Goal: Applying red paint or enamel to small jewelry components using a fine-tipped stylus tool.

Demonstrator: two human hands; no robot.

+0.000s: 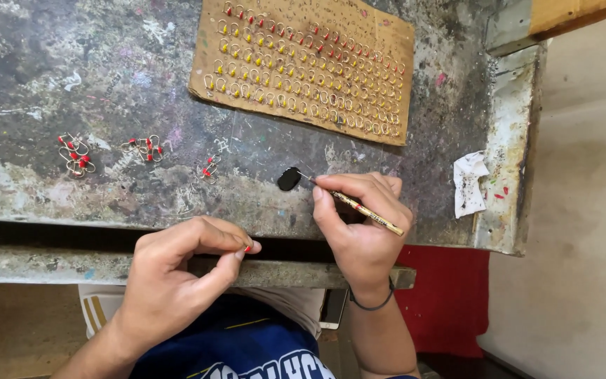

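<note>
At bench edge: right hand [359, 224] fingers pinch brush [366, 209].

- The left hand [180, 270] is low and near the body, knuckles up, thumb and forefinger pinched together at the tips, the other fingers curled under.
- The right hand [359, 221] reaches further forward, fingers bunched in a writing grip, thumb pressed against the forefinger.
- Both forearms are bare; a thin dark band circles the right wrist.

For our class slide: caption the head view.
Right hand dips stick into black paint blob; left hand pinches a red-tipped piece.
</note>
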